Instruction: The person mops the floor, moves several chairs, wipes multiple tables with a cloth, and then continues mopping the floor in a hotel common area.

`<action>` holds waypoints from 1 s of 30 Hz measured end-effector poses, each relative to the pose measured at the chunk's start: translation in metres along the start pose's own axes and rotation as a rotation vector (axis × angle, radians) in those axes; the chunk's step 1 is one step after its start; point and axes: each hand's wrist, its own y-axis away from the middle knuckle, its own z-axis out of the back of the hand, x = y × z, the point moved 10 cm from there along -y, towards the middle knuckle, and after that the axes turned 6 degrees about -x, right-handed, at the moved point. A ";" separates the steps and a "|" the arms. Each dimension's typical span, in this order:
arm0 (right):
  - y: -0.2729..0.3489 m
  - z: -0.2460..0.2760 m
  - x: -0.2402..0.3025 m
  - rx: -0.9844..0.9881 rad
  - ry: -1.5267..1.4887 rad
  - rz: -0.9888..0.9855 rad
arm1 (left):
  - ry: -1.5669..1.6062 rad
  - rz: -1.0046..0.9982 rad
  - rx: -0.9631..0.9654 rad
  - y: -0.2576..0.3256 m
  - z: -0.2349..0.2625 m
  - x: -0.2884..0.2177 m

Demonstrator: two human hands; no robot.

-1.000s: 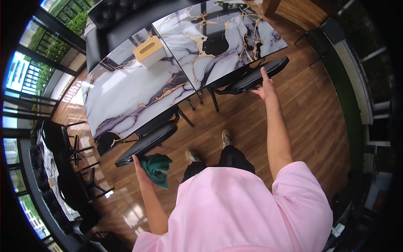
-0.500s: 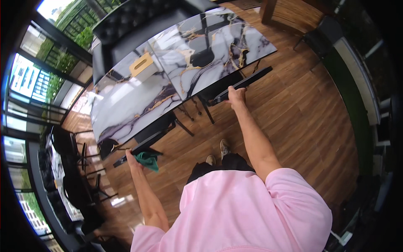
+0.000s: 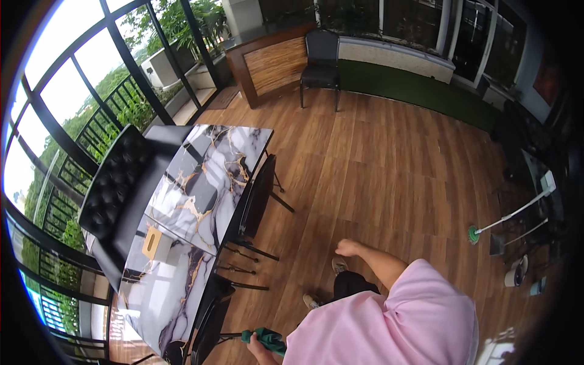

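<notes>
A dark green cloth [image 3: 267, 339] is gripped in my left hand [image 3: 258, 349], low in the view beside the nearer black chair [image 3: 212, 316]. My right hand [image 3: 348, 247] hangs in front of me above the wood floor, its fingers curled in, with nothing seen in it. A second black chair [image 3: 258, 198] stands farther along the same side of the marble-patterned table [image 3: 182, 228]. Neither hand touches a chair. On the glossy tabletop sits a tissue box [image 3: 156, 244] with a light wooden lid.
A black tufted sofa [image 3: 115, 194] lines the table's far side, by the windows. Ahead, a lone black chair [image 3: 320, 64] stands against a wood-panelled counter [image 3: 267, 70]. A green-headed mop [image 3: 474, 234] and a bucket [image 3: 516, 272] are at the right. Chair legs jut onto the floor.
Both hands have let go of the chair backs. My view has swung to the right, so the table now lies at the left. The cloth stays in my left hand.
</notes>
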 end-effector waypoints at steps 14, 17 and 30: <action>0.215 0.027 -0.218 -0.021 -1.406 -0.581 | -0.394 0.118 1.172 0.332 -0.506 0.039; 0.199 0.105 -0.191 0.046 -2.169 -0.204 | -0.684 -0.007 1.496 0.430 -0.596 0.087; 0.108 0.321 -0.336 -0.736 -2.127 -0.172 | -0.417 0.142 1.114 0.384 -0.837 0.083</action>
